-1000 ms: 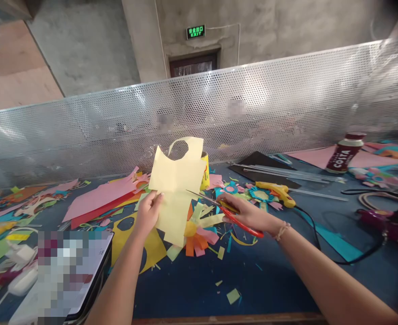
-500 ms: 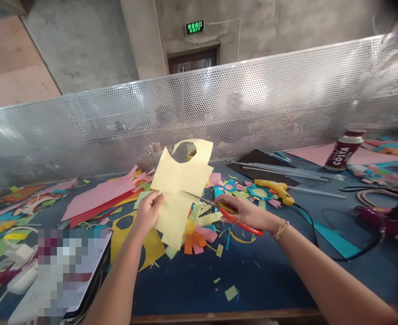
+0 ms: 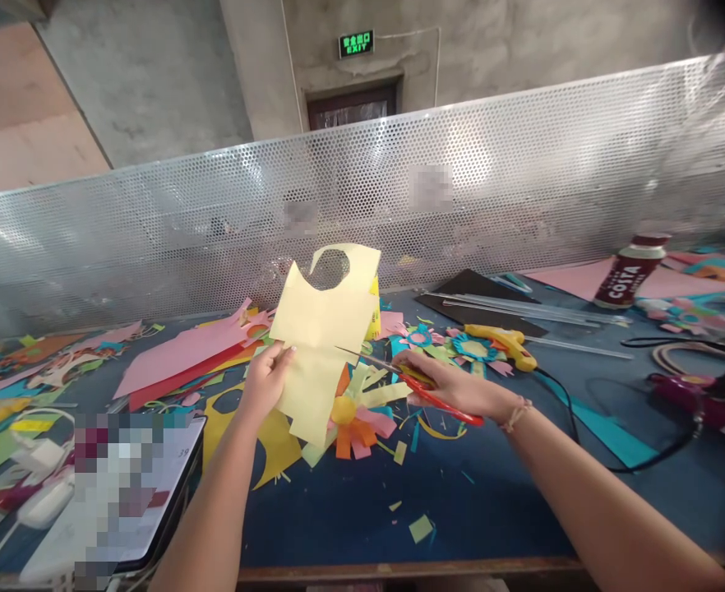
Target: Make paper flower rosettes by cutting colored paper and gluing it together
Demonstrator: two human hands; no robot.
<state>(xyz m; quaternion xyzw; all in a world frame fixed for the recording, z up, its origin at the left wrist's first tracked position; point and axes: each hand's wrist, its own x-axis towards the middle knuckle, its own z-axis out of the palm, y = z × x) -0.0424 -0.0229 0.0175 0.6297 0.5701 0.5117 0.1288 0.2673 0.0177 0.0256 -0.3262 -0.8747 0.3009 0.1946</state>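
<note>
Both forearms are bare all the way back from the hands. A thin, pale bracelet, beaded or knotted, circles the wrist just behind the right hand. The left hand is bare too, its thumbnail pale.

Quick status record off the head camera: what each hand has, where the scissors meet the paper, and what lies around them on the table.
left hand: pinches the pale yellow sheet at its left edge, sheet raised above the table
right hand: grips the red-handled scissors
blades: tips at the sheet's right edge; open or shut, cannot tell
below sheet: paper flower on the blue table, among scraps
right of hands: yellow glue gun, brown bottle
behind: perforated metal screen
</note>
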